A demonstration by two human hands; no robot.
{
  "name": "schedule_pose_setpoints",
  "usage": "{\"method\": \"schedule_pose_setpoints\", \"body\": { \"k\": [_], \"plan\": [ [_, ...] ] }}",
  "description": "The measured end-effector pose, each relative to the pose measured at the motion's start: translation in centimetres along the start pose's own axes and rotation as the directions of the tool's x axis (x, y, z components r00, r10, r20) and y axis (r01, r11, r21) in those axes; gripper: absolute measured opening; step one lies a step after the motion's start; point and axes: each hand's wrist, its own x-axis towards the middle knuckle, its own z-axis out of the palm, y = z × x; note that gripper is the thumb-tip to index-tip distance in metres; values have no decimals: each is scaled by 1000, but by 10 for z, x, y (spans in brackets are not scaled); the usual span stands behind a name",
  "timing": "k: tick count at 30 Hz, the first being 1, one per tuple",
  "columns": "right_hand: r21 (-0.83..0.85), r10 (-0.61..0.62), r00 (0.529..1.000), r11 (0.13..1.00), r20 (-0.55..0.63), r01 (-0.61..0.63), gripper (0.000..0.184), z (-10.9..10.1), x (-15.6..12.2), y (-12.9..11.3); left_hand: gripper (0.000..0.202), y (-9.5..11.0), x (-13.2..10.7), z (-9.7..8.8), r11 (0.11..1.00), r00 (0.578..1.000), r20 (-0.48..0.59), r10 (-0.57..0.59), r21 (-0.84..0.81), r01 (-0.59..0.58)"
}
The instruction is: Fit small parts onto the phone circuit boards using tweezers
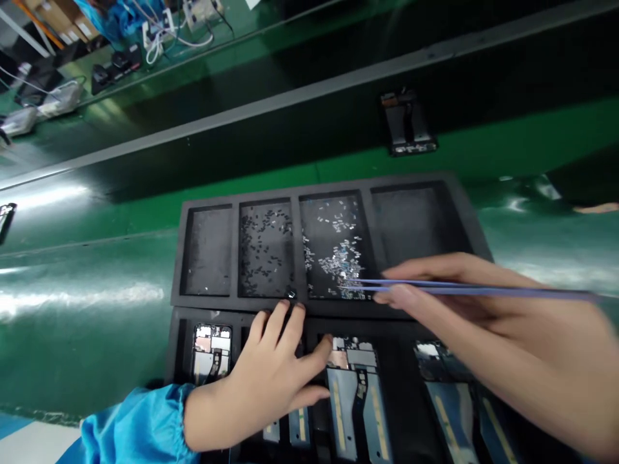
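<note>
My right hand [483, 322] pinches a pair of blue-violet tweezers [449, 288]. Their tips reach into a pile of small shiny metal pieces [341, 261] in one compartment of the black parts tray [296, 245]. My left hand [268, 374] lies flat with fingers spread, across the front edge of that tray and over a second black tray of phones. Beside its thumb and forefinger lies an opened phone [360, 403] with its inner parts exposed. Another opened phone [213, 351] is left of the hand, and one [449, 406] sits partly under my right forearm.
Small dark pieces [261, 248] are scattered in the neighbouring compartment. Beyond the trays, another opened phone [407, 122] lies on the dark strip past the green bench [97, 303]. Cables and a power strip [159, 29] are on the far bench. Part of a person's hand [597, 208] shows at the right edge.
</note>
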Motion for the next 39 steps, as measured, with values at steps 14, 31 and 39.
{"method": "schedule_pose_setpoints", "body": {
  "k": [14, 31, 39],
  "plan": [
    [-59, -254, 860, 949, 443, 311, 17, 63, 60, -8, 86, 3, -1, 7, 1000, 998, -57, 3, 13, -2],
    [68, -276, 727, 951, 629, 302, 10, 59, 58, 2, 75, 4, -1, 9, 999, 996, -88, -23, -30, 20],
    [44, -240, 734, 960, 635, 277, 9, 57, 59, 3, 70, 2, -1, 8, 999, 996, -83, -24, -34, 21]
  ]
}}
